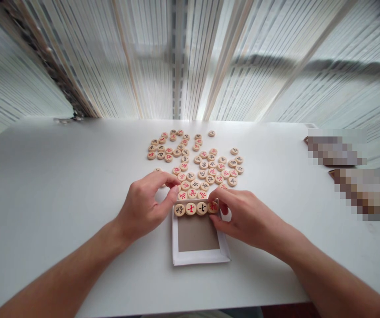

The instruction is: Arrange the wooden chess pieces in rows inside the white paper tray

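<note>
White counter carries loose wooden xiangqi pieces & white card tray, 4 pieces in a row at its far edge. L hand: fingers half-curled, touching loose pieces. R hand: fingers pinch tray rim.

Left hand and right hand touch xiangqi pieces on a tray.
</note>
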`<state>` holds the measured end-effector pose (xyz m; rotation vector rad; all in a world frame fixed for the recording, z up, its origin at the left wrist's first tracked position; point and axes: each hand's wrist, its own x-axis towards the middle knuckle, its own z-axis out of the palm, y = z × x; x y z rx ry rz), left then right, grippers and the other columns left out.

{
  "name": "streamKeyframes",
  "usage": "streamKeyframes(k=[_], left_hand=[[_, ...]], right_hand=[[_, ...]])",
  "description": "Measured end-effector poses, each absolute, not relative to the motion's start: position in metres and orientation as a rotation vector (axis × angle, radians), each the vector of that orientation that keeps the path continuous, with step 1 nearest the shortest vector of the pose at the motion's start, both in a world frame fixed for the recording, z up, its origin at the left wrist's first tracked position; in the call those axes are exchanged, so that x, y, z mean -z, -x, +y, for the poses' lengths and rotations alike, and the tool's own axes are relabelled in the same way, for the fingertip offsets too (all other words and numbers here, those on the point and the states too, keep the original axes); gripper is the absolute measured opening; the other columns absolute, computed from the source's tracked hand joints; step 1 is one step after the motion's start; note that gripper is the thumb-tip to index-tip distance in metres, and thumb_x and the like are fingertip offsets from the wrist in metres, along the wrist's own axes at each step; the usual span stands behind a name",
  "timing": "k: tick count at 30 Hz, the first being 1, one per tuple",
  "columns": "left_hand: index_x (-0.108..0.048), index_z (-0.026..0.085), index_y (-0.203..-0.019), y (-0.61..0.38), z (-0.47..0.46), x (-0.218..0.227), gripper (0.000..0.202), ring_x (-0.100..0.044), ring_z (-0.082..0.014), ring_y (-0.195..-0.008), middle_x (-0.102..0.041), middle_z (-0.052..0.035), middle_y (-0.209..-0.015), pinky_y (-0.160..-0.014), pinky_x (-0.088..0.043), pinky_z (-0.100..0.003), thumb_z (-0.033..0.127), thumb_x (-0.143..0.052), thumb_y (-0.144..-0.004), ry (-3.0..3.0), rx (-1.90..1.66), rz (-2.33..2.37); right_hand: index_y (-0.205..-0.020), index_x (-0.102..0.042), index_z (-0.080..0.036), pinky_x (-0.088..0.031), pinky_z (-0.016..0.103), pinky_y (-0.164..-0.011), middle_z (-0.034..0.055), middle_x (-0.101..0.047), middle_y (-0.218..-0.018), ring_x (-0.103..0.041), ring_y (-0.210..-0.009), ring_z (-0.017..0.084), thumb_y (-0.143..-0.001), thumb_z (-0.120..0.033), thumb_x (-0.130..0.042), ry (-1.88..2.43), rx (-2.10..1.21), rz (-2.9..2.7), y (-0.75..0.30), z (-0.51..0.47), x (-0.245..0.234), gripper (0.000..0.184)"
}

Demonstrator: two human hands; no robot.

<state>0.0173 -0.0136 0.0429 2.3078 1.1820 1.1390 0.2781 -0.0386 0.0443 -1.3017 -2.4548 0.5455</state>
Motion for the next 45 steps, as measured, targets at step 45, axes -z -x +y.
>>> streamKeyframes(k=[45], left_hand=[[-0.078, 0.019, -0.100, 0.007, 0.010, -0.040, 0.016, -0.077, -0.0212, -0.090, -0.083, -0.0064, -0.097, -0.055, -0.057, -0.022, 0.024, -0.063, -0.098, -2.333, -1.034, 1.469]], right_hand=[[-0.067, -0.060, -0.020, -0.032, 0.027, -0.050, -0.0033, -0.047, -0.056, -0.038, -0.052, 0.012, -0.097, -0.056, -0.064, 1.317, -0.791, -1.575, -0.273, 0.026, -0.024, 0.046]])
